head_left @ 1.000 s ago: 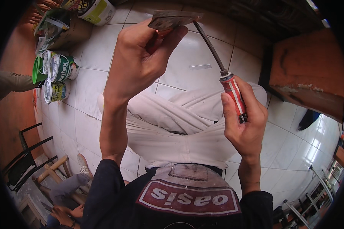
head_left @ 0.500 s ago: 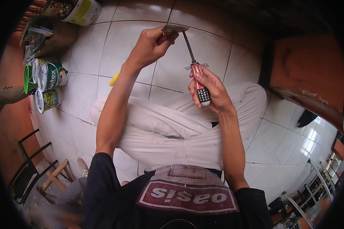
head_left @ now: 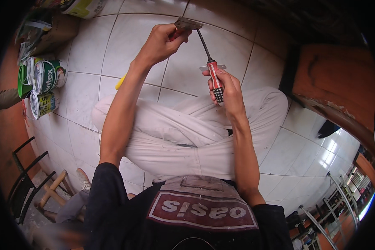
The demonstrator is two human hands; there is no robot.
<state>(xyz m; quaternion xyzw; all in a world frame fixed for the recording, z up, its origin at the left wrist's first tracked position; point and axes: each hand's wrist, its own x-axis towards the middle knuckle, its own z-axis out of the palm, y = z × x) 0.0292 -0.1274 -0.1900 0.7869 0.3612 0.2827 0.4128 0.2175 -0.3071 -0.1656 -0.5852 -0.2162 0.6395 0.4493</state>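
My left hand (head_left: pixel 162 43) is closed around a scraper with a flat grey metal blade (head_left: pixel 188 23) and a reddish handle, mostly hidden by the fingers. In my right hand (head_left: pixel 229 89) is a screwdriver (head_left: pixel 215 76) with a red and white handle and a black-and-white checked end. Its dark shaft points up and away, and the tip meets or nearly meets the blade's right corner. A thin metal plate (head_left: pixel 221 67) sticks out on both sides of the screwdriver handle, at my right fingers; how it is held is hidden.
A yellow object (head_left: pixel 121 81) lies on the tiled floor (head_left: pixel 87 58), partly behind my left forearm. Paint buckets (head_left: pixel 50 77) stand at left, a black metal frame (head_left: pixel 27 179) and another person's shoe (head_left: pixel 83 177) at lower left. Orange furniture (head_left: pixel 333 79) is at right.
Both hands have shifted slightly away from me, the scraper and screwdriver with them. My right hand has turned and sits a little further left. The whole view has shifted a little.
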